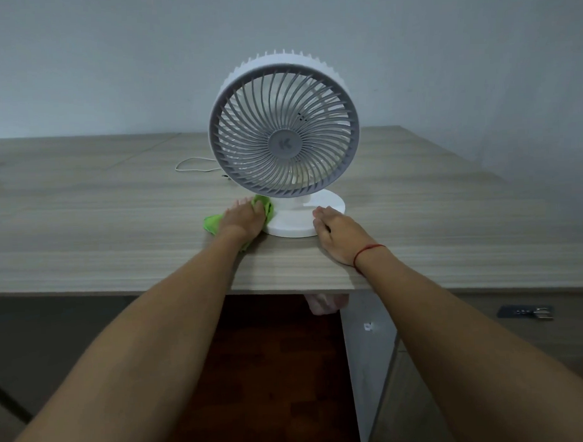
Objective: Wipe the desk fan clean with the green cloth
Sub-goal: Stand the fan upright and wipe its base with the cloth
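Desk fan (283,128) stands upright on the worktop (85,228); left hand (245,219) fingers clutch the green cloth (214,223) against its base, right hand (337,235) lies flat, fingers extended, touching the base.

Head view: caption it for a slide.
Left hand presses green cloth against desk fan base; right hand steadies it.

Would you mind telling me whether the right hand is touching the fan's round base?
Touching. The head view shows the right hand pressed against the right edge of the white base, with no gap between them.
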Tool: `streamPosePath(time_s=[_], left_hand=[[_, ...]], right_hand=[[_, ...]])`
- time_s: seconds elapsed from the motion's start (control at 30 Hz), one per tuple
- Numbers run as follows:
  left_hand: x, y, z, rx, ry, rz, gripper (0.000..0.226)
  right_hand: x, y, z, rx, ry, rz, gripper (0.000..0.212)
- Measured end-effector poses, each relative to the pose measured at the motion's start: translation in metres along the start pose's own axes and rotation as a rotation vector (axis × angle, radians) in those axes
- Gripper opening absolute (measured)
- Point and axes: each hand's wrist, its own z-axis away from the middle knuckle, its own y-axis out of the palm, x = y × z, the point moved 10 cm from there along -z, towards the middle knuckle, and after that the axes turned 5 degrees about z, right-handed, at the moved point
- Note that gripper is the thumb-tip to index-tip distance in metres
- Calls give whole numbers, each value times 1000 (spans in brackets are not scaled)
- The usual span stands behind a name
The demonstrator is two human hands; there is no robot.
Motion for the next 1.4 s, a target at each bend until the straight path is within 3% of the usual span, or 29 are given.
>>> streamPosePath(time_s=[0.13, 0.3, 0.5, 0.67, 0.77, 0.93, 1.2, 1.4], left_hand=[[-30, 2, 17, -8, 143, 28, 48], [-66, 19, 43, 37, 309, -114, 51], [-105, 45, 66, 83, 442, -115, 51], [-94, 41, 55, 83, 385, -125, 53], [-78, 29, 36, 79, 243, -127, 53], [-35, 14, 4, 73, 4, -14, 55], [-85, 33, 31, 61, 172, -76, 50], [-118, 43, 66, 84, 391, 30, 48]], right_hand=[[3, -2, 0, 0, -5, -4, 43], [2, -1, 1, 1, 10, -16, 41], [-22, -9, -1, -87, 169, -27, 38], [-25, -13, 1, -36, 138, 0, 42], [-29, -13, 5, 32, 99, 6, 45], [-29, -14, 7, 3, 68, -7, 43], [-34, -11, 4, -15, 78, -32, 46], [-36, -13, 2, 12, 59, -50, 48]])
